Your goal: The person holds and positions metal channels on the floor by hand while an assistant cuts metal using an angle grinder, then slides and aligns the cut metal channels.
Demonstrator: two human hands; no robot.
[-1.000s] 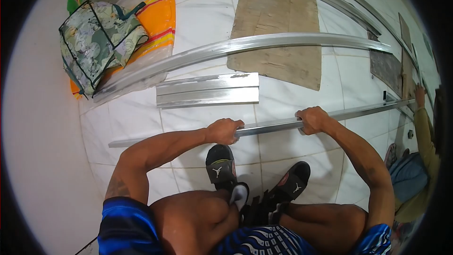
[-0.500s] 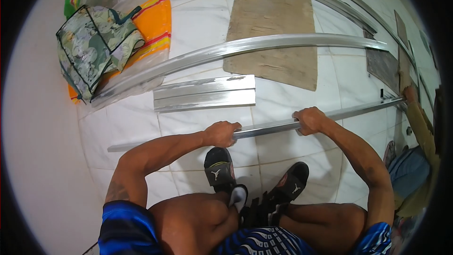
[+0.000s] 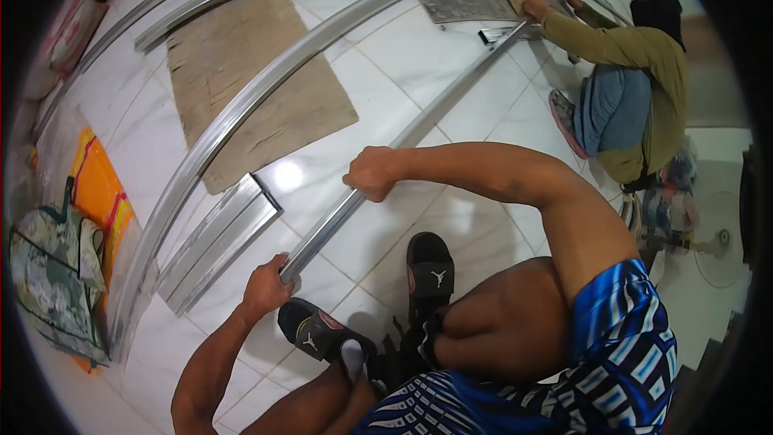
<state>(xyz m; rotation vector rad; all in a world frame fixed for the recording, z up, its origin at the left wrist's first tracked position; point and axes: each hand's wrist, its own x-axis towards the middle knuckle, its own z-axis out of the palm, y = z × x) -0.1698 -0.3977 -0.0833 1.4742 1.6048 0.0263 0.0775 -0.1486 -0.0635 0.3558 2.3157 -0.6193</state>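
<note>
A long aluminium profile (image 3: 324, 227) runs slantwise above the tiled floor. My left hand (image 3: 268, 285) is closed around its near part, close to my sandal. Further along, my right hand (image 3: 374, 172) grips the same bar, thumb side up. Any part of the bar beyond my left hand is hidden behind my hand and arm. Two short, flat aluminium pieces (image 3: 221, 243) lie side by side on the floor, left of my hands.
At the upper right a crouching co-worker (image 3: 636, 97) has a hand (image 3: 534, 8) at the bar's far end. A longer profile (image 3: 241, 84) crosses a brown board (image 3: 258, 72). A patterned bag (image 3: 56, 278) and orange plastic (image 3: 101, 177) lie left.
My view has swung to the right, bringing the co-worker's body into sight. Both my hands still hold the profile, which now appears more steeply slanted.
</note>
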